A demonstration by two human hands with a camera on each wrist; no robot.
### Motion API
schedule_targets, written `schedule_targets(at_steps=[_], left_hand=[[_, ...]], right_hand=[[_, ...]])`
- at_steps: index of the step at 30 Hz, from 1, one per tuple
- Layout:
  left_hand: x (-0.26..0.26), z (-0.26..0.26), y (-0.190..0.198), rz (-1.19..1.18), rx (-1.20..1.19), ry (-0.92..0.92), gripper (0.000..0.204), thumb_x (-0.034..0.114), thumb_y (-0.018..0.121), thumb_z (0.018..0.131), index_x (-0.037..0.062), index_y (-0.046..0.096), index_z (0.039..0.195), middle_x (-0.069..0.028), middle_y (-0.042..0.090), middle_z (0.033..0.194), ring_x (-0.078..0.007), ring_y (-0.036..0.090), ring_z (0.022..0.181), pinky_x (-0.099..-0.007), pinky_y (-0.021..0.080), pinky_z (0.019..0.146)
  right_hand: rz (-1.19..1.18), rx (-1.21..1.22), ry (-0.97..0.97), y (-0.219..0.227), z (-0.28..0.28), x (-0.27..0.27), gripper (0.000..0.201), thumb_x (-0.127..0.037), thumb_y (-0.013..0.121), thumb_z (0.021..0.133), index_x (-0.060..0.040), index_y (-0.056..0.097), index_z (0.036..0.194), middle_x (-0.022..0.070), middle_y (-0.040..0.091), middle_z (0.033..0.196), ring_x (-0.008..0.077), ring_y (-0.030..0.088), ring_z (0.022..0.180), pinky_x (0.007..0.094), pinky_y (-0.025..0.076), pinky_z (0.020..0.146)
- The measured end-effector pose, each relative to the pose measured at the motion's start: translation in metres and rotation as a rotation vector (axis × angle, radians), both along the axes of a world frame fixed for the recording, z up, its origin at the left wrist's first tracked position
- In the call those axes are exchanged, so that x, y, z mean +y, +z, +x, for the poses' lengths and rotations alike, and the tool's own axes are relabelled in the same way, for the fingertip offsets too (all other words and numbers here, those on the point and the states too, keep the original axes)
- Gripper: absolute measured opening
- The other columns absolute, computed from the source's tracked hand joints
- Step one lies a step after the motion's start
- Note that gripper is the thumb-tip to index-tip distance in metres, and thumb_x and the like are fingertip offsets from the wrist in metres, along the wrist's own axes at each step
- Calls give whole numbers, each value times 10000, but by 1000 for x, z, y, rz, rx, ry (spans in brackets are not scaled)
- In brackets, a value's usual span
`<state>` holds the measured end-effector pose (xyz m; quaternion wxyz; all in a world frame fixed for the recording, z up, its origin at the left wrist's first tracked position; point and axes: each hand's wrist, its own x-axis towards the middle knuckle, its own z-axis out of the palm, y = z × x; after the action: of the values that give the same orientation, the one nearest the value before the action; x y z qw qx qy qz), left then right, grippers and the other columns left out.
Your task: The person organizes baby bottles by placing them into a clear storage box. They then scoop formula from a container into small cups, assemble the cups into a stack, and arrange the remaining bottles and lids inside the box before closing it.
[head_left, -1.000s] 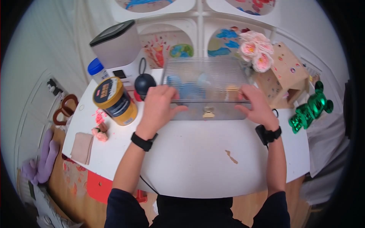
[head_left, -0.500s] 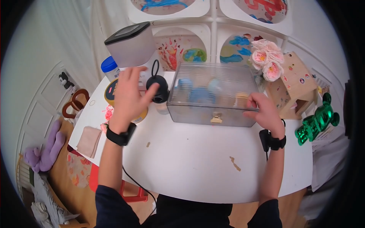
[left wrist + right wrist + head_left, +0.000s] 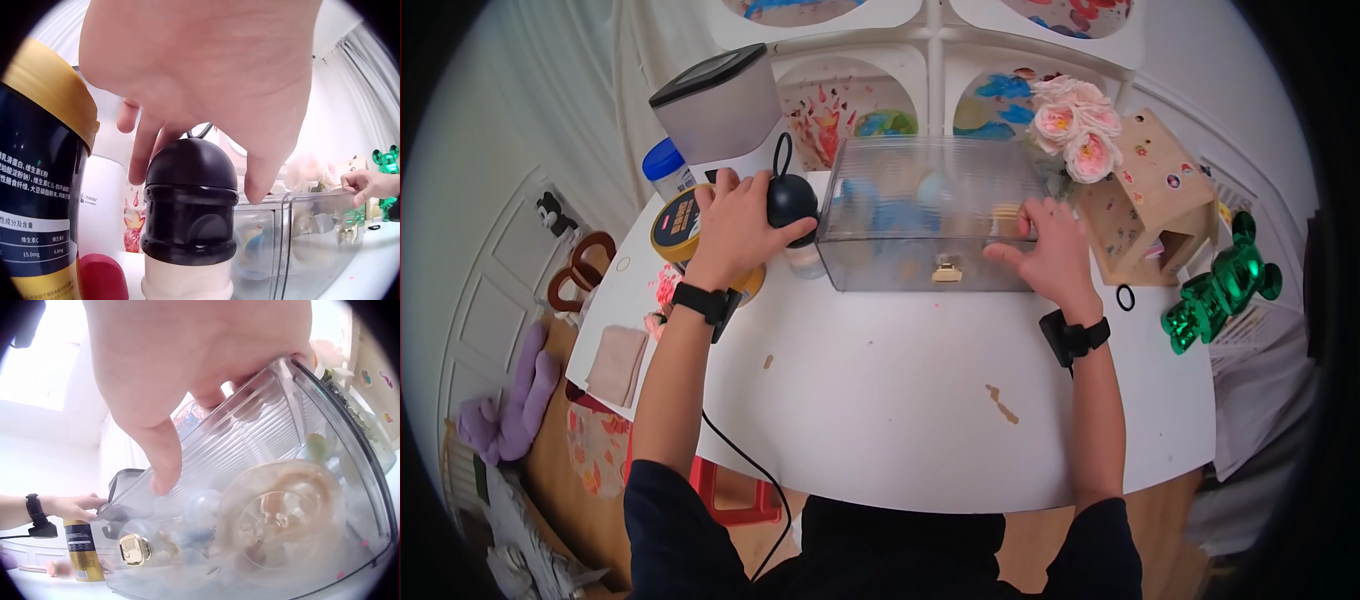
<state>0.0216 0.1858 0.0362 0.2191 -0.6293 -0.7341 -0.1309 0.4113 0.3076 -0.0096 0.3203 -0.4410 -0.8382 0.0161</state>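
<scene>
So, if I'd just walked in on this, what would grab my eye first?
Probably the shiny green bear-like figure at the right edge of the white table, then the pink flowers near the back right corner of the see-through box. That box stands mid-table, a gold clasp on its front. Left of it, the left fingers spread about a bottle with a black domed top.

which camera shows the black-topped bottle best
Left wrist: the black-topped bottle stands close there, though its base is cut off. The head view shows it smaller, partly behind the left hand; the right wrist view doesn't show it clearly.
</scene>
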Motion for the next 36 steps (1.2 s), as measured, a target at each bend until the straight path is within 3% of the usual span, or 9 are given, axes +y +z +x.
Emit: schedule_targets(at_steps=[4, 11, 32, 36], left_hand=[[7, 6, 10, -109, -46, 57, 866, 748, 726, 828, 0, 731, 1264, -176, 765, 1093, -328, 541, 1223, -466, 324, 1062], [5, 5, 11, -76, 1, 31, 788, 700, 770, 750, 11, 768, 1133, -159, 741, 998, -316, 553, 1152, -451, 330, 980], [-10, 13, 11, -47, -93, -27, 795, 651, 788, 739, -3, 726, 1186, -221, 679, 1035, -347, 529, 1164, -472, 322, 1040], [-9, 13, 11, -64, -87, -17, 747, 639, 783, 749, 10, 725, 1147, -184, 696, 1020, -344, 534, 1169, -495, 320, 1049]], right_hand=[[19, 12, -51, -3, -7, 3, 562, -544, 938, 752, -138, 589, 922, 7, 566, 931, 255, 551, 988, 432, 343, 852], [143, 60, -113, -20, -15, 10, 564, -549, 925, 776, -138, 591, 972, 10, 560, 987, 269, 534, 1029, 440, 351, 863], [268, 94, -219, -39, -14, 30, 557, -573, 883, 827, -148, 644, 1098, 8, 598, 1118, 279, 540, 1117, 466, 390, 926], [285, 93, -204, -40, -12, 31, 556, -561, 883, 832, -145, 656, 1123, 9, 610, 1139, 280, 545, 1127, 466, 401, 935]])
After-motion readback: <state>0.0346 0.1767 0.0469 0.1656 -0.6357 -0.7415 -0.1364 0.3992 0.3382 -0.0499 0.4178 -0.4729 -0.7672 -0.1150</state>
